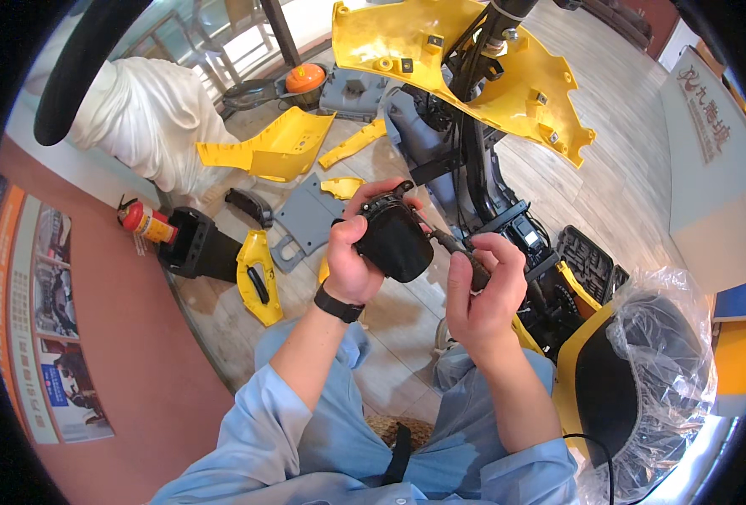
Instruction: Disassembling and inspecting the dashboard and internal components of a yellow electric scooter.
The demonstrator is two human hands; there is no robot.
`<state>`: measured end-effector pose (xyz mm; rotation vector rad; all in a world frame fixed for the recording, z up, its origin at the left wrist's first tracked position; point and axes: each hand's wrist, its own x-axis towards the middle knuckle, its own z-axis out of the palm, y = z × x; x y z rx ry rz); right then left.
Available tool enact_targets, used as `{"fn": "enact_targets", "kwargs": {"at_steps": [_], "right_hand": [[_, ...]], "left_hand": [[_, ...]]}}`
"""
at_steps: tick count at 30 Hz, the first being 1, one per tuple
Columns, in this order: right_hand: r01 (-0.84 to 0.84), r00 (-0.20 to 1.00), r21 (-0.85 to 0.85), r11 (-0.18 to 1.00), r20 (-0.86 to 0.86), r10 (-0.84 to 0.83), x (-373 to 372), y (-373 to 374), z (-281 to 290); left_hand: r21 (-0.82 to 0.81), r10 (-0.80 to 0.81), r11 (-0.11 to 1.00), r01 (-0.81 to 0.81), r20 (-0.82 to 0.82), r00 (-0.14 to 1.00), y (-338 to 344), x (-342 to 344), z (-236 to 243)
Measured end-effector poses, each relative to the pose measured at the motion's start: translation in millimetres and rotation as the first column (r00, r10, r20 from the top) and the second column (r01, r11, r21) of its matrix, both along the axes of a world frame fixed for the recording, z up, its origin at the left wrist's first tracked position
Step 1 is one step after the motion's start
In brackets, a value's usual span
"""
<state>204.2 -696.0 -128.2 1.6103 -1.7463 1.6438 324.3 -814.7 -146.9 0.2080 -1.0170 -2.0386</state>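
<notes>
My left hand [353, 259], with a black band at the wrist, is closed around a black rounded housing [400, 246] that has small tabs along its upper rim. It is held up in front of me, over the floor. My right hand [492, 299] grips a screwdriver [447, 241] by its dark handle. The screwdriver's shaft points left toward the side of the housing; whether the tip touches it or sits in a screw is too small to tell. Beyond my hands stands a partly stripped scooter frame [474, 168] with exposed cables.
A large yellow panel [390, 38] surrounds the steering column. Yellow covers [293, 147], a grey plate [310, 219] and black parts lie on the floor. A fire extinguisher [147, 223] stands left. A black tool case [588, 261] and a plastic-wrapped seat [634, 370] are at right.
</notes>
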Motion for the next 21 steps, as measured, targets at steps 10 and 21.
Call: {"fn": "enact_targets", "kwargs": {"at_steps": [10, 21], "right_hand": [[-0.01, 0.999, 0.089, 0.996, 0.042, 0.006, -4.1, 2.1, 0.5], [-0.041, 0.992, 0.144, 0.989, 0.124, 0.023, -3.6, 10.2, 4.0]], "left_hand": [[0.108, 0.022, 0.994, -0.014, -0.071, 0.997, 2.2, -2.0, 2.7], [0.149, -0.013, 0.989, 0.02, -0.046, 0.999, 5.5, -0.9, 3.9]]}}
